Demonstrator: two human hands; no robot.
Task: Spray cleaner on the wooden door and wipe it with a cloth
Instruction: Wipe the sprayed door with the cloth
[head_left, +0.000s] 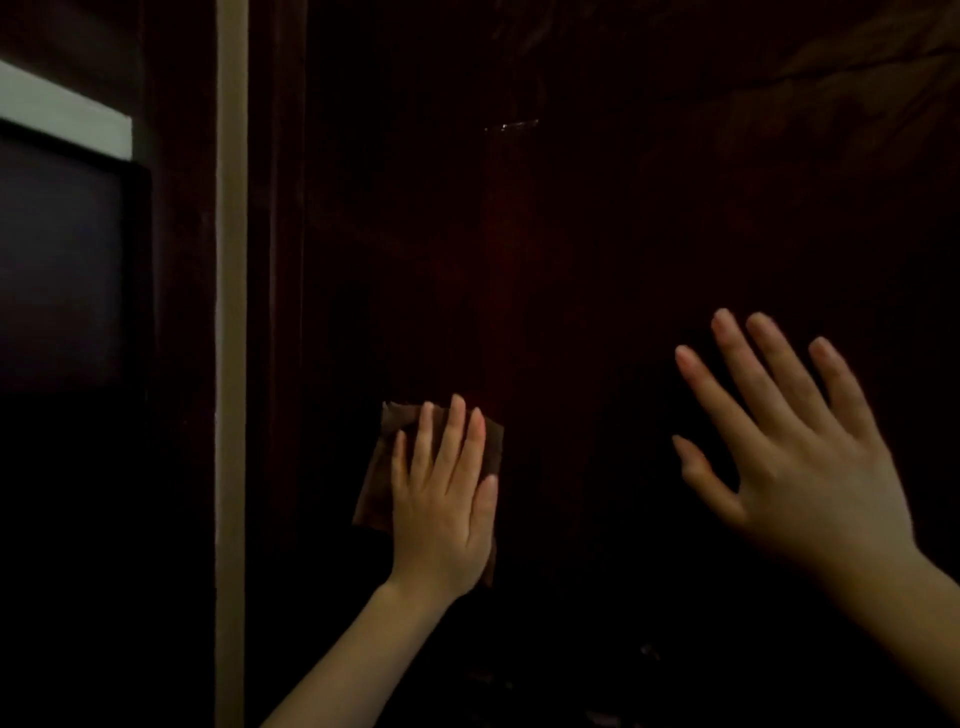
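Plainly, the wiping step was in hand. The left hand (441, 499) lay flat on the brown cloth (378, 483), fingers straight and close together, pressing it against the dark wooden door (571, 234) rather than gripping it. A flat palm spreads the pressure, so the whole fold meets the wood. Cloth edges showed above the fingertips and at that hand's outer side. The right hand (795, 457) was raised well apart on the other side, fingers spread wide and straight, holding nothing. Whether its palm touched the door could not be told, though it looked placed to steady the panel while the other hand rubbed. Beyond the left hand's outer side ran a pale upright strip (231, 312), probably the frame's edge. No spray bottle showed, so the spraying was likely done. Dim light hid any wet patches, so how much door remained could not be judged.
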